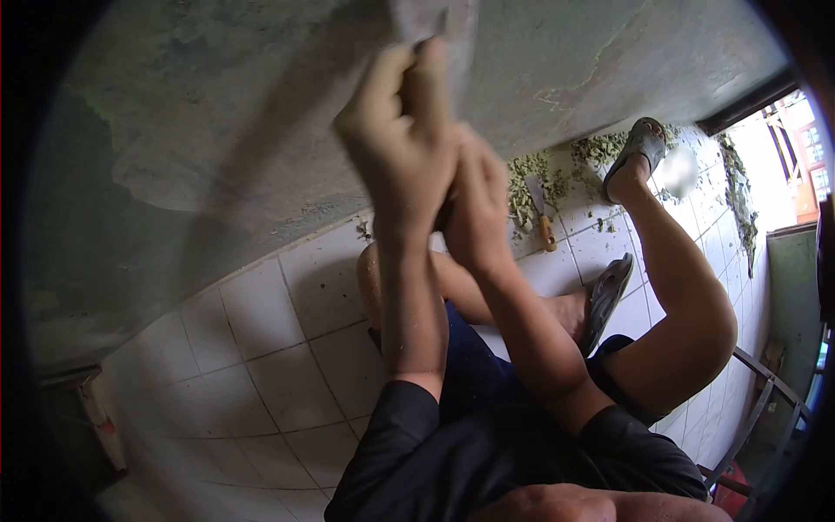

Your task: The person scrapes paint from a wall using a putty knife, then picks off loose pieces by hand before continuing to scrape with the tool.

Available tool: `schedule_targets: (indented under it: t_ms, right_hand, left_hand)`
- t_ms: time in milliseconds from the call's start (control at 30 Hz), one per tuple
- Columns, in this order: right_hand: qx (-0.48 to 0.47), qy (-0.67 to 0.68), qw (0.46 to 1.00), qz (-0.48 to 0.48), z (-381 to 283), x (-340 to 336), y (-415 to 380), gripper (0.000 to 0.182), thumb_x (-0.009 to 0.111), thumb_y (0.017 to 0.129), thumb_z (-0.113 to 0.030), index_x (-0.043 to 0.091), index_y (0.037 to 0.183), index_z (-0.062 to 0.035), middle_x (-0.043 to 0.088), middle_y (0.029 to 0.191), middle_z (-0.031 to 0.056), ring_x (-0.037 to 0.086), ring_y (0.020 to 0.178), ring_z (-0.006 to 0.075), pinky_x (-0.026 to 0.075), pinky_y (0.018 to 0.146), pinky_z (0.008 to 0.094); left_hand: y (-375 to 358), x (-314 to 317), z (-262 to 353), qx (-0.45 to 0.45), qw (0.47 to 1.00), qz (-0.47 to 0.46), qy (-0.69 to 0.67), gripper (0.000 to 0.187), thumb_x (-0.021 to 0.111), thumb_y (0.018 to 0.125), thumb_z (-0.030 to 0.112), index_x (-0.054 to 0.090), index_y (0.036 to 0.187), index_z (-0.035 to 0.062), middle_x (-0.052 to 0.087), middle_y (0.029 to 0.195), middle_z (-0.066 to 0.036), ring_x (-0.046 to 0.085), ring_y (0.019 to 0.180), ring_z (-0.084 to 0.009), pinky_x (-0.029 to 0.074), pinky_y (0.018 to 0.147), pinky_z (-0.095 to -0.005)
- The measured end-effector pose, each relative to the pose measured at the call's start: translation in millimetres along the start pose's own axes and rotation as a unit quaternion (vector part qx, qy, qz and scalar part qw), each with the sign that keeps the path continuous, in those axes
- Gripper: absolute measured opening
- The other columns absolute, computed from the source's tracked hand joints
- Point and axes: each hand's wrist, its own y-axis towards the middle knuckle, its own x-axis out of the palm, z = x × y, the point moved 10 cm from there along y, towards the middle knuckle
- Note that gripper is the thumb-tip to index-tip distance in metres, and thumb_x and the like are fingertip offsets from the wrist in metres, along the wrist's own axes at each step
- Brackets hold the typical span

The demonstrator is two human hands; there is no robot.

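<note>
My left hand [404, 139] is raised in front of the wall, its fingers closed on a scraper. The scraper's flat pale blade [439, 19], blurred, reaches past the top edge of the view against the wall. Just below and to the right, my right hand [477, 196] is closed too, pressed against my left hand around the handle end. Both hands hide most of the handle. The wall [261, 104] is grey-green and patchy, with paint gone in places.
On the white tiled floor [261, 304], a second scraper with an orange-yellow handle [546, 230] lies among greenish paint flakes [522, 187]. My sandalled feet [644, 148] rest near them. A metal frame [765, 383] stands at right, by a bright doorway [778, 165].
</note>
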Motion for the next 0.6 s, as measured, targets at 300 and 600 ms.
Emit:
schedule_targets:
  t_ms: [300, 600]
  right_hand:
    - [-0.047, -0.122, 0.987, 0.094, -14, -36, -22, 0.031, 0.043, 0.111, -0.020, 0.062, 0.099, 0.0016, 0.056, 0.080, -0.0012, 0.048, 0.076, 0.0055, 0.042, 0.066, 0.0237]
    - [0.002, -0.199, 0.980, 0.028, 20, 6, -33, 0.032, 0.050, 0.108, -0.021, 0.057, 0.088, 0.0031, 0.051, 0.069, 0.0054, 0.042, 0.067, 0.0066, 0.039, 0.058, 0.0280]
  left_hand:
    - [-29, 28, -2, -0.057, 0.997, -0.056, -0.018, 0.036, 0.067, 0.099, 0.020, 0.056, 0.069, 0.0029, 0.044, 0.054, 0.004, 0.038, 0.053, -0.0036, 0.029, 0.046, -0.0273]
    - [-36, -38, -36, -0.099, 0.993, 0.029, -0.050, 0.033, 0.064, 0.102, 0.016, 0.059, 0.075, -0.0006, 0.054, 0.063, 0.002, 0.047, 0.059, -0.0017, 0.036, 0.051, -0.0219]
